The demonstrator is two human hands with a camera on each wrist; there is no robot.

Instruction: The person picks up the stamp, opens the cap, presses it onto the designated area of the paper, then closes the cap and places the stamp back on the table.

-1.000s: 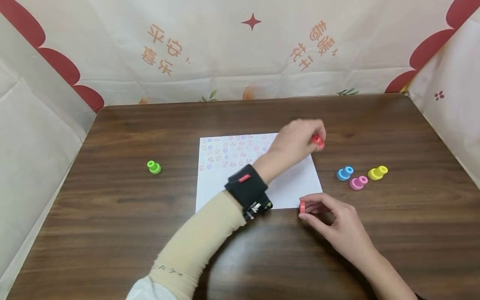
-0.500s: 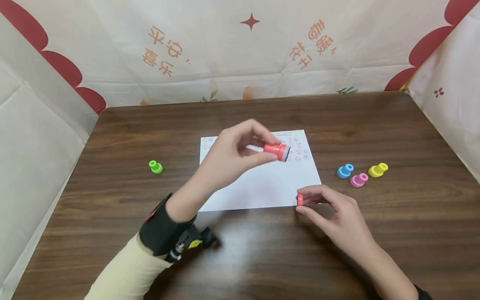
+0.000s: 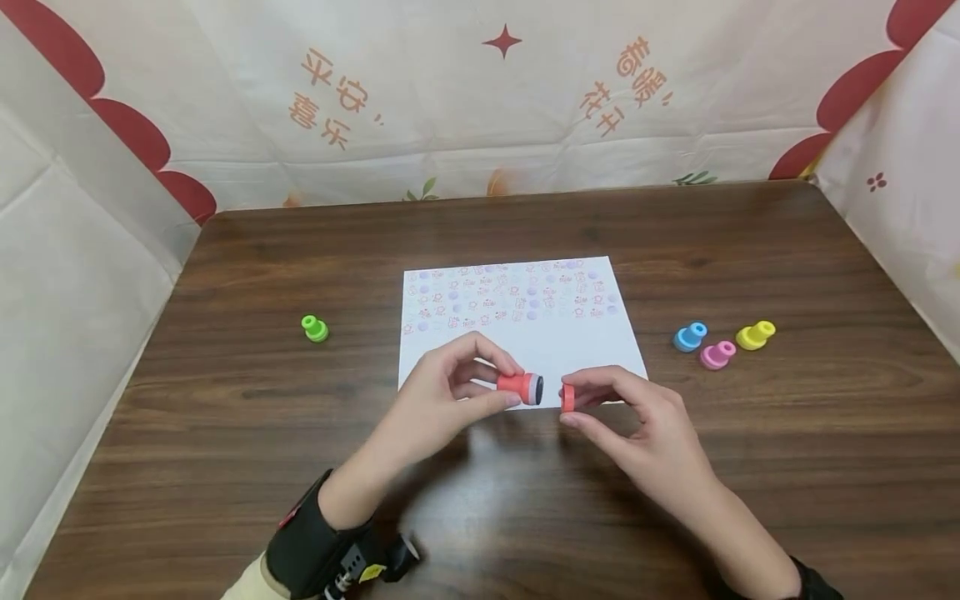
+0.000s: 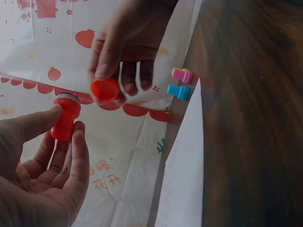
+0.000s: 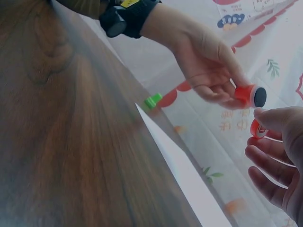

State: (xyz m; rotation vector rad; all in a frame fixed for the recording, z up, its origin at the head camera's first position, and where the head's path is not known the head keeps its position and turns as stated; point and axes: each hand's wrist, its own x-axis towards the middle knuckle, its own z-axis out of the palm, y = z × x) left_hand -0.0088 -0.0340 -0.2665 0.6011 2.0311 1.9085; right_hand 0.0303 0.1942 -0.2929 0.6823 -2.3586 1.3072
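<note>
head: red cap (image 3: 567, 398) edge-on, pinched | right wrist: its marked face (image 5: 261, 130)

We've got a broad black band (image 3: 306, 550) behind the left hand (image 3: 444, 393), red tag (image 3: 288, 517), yellow-marked camera mount (image 3: 373, 570) and all, cream sleeve (image 3: 257, 583) below, and a black cuff (image 3: 816, 582) behind the right hand (image 3: 651, 421)!

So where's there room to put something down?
Bare table lies between the green stamp and paper, and behind it, to the cloth. Crowded: right of the paper, at the blue stamp, pink stamp and yellow stamp, and its near edge, by the left hand and right hand.
</note>
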